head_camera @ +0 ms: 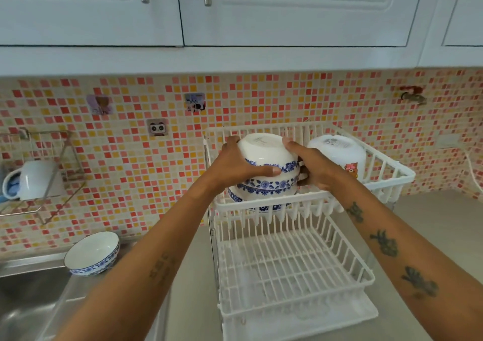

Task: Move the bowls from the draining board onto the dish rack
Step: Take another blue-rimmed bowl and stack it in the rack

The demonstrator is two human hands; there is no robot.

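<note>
Both hands (277, 169) grip an upturned bowl (266, 157) over the dish rack (308, 204).

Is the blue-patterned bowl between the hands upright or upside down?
Upside down: the blue-patterned bowl shows its white base on top, rim facing down.

Mosaic-tiled wall (235, 100), white cabinets (287, 14)

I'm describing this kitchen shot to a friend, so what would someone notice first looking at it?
First, both hands, left hand and right hand, holding upside-down blue-patterned bowls over the top tier of the white dish rack at centre. Behind runs a bright pink, orange and yellow mosaic wall. One more patterned bowl sits by the sink at lower left.
</note>
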